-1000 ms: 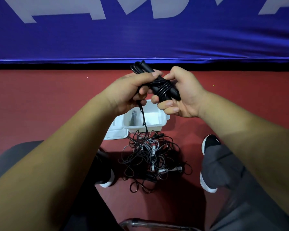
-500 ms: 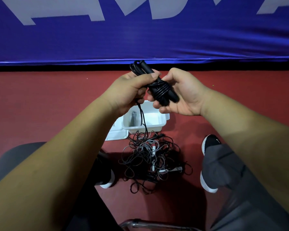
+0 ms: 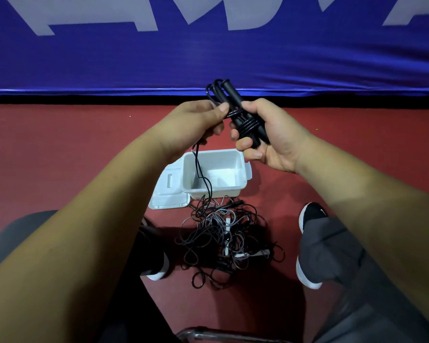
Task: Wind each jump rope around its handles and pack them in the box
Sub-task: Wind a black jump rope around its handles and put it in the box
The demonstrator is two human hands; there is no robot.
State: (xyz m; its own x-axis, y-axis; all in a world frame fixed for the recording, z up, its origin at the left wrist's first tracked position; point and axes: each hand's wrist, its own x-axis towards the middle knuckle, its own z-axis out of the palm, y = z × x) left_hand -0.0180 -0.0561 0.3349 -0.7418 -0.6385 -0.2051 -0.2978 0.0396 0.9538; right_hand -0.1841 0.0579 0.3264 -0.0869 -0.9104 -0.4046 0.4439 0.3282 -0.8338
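Note:
My right hand [image 3: 273, 137] grips a pair of black jump rope handles [image 3: 245, 120] with several turns of black cord wound round them. My left hand [image 3: 193, 125] pinches the cord beside the handles, and the loose cord [image 3: 198, 169] hangs from that hand down across the box to the floor. The white box [image 3: 240, 167] stands open on the red floor below my hands, its lid [image 3: 169, 194] lying to its left. A tangled pile of black and grey jump ropes [image 3: 223, 238] lies on the floor just in front of the box.
A blue banner [image 3: 208, 58] with white letters runs along the back. My legs in grey trousers and two black shoes with white soles [image 3: 310, 243] flank the rope pile. A curved metal chair edge [image 3: 221, 335] shows at the bottom.
My left hand has drawn a little to the left away from the handles. The handles now stand more upright in my right hand, and the box shows more clearly below.

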